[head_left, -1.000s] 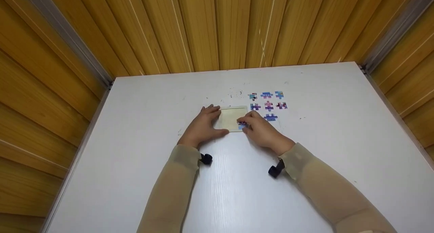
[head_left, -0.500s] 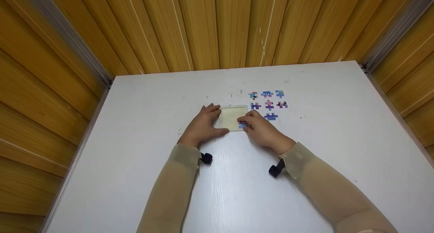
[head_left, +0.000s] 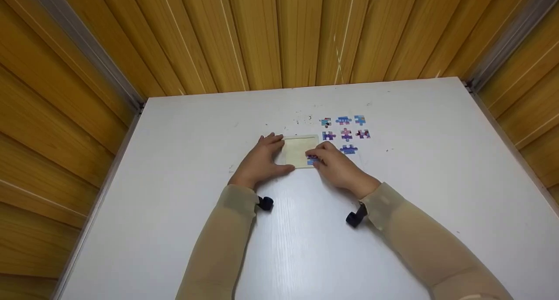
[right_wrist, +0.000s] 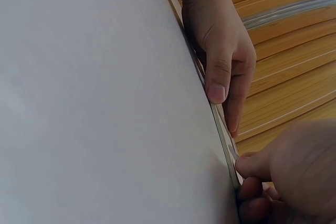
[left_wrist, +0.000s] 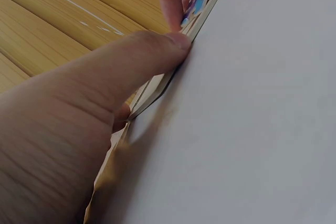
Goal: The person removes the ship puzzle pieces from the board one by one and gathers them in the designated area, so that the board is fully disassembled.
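A shallow, pale puzzle tray [head_left: 296, 149] lies on the white table in front of me. My left hand [head_left: 260, 160] holds it at its left side, thumb on the near rim and fingers at the far left corner. In the left wrist view, the thumb [left_wrist: 157, 53] presses on the rim. At the tray's near right corner, my right hand [head_left: 338, 167] pinches a small blue and purple jigsaw piece [head_left: 312, 159] between thumb and fingers. The fingers partly cover this piece. In the left wrist view, the jigsaw piece [left_wrist: 195, 9] sits tilted over the rim.
Several loose jigsaw pieces [head_left: 346, 134] lie in rows just right of and beyond the tray. The white table [head_left: 174, 160] carries small dark marks behind the tray. Wood-look panel walls [head_left: 279, 38] rise at the table's back and sides.
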A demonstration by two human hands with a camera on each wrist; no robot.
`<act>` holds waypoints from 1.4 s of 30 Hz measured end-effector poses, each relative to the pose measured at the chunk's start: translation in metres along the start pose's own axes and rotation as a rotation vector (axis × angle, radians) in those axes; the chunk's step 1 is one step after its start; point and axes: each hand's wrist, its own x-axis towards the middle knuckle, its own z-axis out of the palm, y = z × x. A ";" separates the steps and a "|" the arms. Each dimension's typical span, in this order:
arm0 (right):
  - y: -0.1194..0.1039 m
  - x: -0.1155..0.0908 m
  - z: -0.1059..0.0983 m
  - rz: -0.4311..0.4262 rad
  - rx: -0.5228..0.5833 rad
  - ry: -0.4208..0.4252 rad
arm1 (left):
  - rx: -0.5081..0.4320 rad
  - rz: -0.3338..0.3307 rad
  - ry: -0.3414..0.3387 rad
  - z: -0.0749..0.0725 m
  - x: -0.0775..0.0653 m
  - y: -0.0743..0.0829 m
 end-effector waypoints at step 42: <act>0.063 -0.010 -0.098 0.207 0.088 0.000 | -0.005 -0.028 0.004 0.002 -0.001 0.002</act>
